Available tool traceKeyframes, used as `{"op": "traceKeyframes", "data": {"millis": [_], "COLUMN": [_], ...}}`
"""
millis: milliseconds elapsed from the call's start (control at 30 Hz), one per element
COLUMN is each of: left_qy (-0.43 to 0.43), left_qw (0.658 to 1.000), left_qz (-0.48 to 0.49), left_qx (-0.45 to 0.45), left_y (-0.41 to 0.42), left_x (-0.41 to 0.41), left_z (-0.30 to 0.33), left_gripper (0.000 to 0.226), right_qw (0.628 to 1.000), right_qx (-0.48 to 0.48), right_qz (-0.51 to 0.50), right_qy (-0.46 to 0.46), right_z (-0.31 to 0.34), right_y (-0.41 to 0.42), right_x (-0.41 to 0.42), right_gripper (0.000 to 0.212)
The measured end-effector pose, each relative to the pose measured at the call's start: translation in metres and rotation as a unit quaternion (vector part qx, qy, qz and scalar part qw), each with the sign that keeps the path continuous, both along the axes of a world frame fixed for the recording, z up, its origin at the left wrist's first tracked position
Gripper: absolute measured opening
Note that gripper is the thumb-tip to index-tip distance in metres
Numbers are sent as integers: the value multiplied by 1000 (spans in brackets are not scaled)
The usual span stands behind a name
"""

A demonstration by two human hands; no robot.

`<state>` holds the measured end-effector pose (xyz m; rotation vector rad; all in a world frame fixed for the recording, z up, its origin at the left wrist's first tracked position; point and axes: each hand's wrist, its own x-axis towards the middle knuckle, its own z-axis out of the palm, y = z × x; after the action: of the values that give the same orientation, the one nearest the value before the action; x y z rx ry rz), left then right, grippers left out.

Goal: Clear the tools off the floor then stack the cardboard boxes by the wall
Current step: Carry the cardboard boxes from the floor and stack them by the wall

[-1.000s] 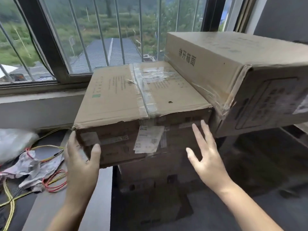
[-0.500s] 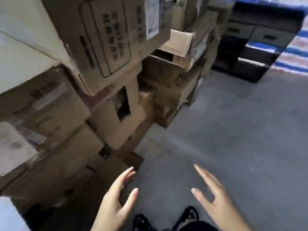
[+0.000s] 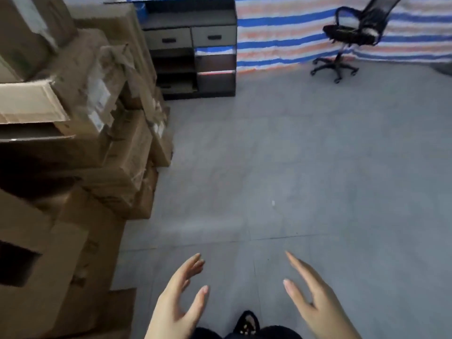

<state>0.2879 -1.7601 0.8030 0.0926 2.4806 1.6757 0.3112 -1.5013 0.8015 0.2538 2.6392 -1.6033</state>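
while left hand (image 3: 177, 302) hovers empty, boxes (image 3: 80, 133) leftward

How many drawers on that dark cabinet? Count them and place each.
2. Left drawer and right drawer sit side by side under the top of the cabinet, open shelves below; stacked boxes may hide more.

Bare forearms, dark trousers, 1 black patterned shoe (image 3: 247, 322)
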Motion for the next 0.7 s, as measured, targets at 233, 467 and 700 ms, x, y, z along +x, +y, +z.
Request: {"op": "traceKeyframes", "data": {"millis": [233, 467, 700], "left_qy": [-9, -32, -12], "left_qw": [992, 964, 930], "left_qz": [-119, -262, -359], "left_qx": [31, 42, 75], "left_y": [99, 221, 369], "left_x": [-90, -196, -355], "left_z": [-8, -17, -1], "left_gripper": [44, 48, 53], "right_qw": [964, 877, 798], "right_qx": [-88, -181, -159], "right_qz": [-251, -445, -577], "right_qy": [-15, -12, 68], "right_z": [-11, -20, 7], "right_y": [70, 147, 239], "right_x": [4, -41, -150], "right_gripper": [36, 86, 93]}}
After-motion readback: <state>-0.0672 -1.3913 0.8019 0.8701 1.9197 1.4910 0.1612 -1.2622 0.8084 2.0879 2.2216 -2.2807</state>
